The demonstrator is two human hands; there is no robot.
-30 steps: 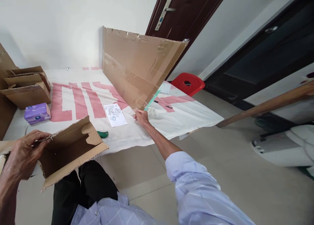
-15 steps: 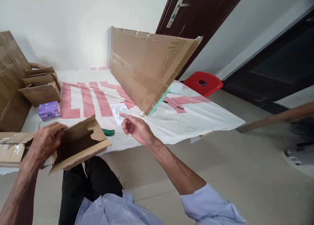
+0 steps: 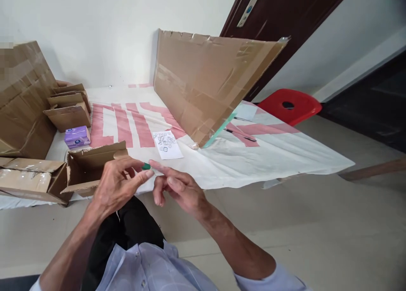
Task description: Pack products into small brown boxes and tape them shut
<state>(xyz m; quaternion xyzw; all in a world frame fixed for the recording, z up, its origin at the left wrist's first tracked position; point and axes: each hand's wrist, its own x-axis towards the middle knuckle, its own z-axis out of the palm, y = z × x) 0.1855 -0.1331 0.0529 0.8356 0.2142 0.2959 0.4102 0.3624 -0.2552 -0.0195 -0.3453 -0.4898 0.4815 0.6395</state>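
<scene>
1. Open brown cardboard box point(image 3: 84, 168): near left, partly behind the left hand point(image 3: 117, 183).
2. Left thumb and forefinger: slightly apart.
3. Right hand point(image 3: 182, 191): forefinger extended, others curled; whether either hand grips anything, I cannot tell.

Soft, fairly even light left the white wall point(image 3: 104, 33) pale and bright, its source impossible to tell; a faint grey shadow edged the big cardboard panel point(image 3: 206, 83); glare whitened the clear tape on the closed carton point(image 3: 28, 179); the open cardboard box point(image 3: 84, 168) was shaded inside; the floor point(image 3: 311, 215) looked dimmer than the tabletop point(image 3: 294, 155); blocky pixels covered a patch at the far upper left; wide-angle distortion stretched the edges, where the black door point(image 3: 374, 100) sank into soft darkness.
</scene>
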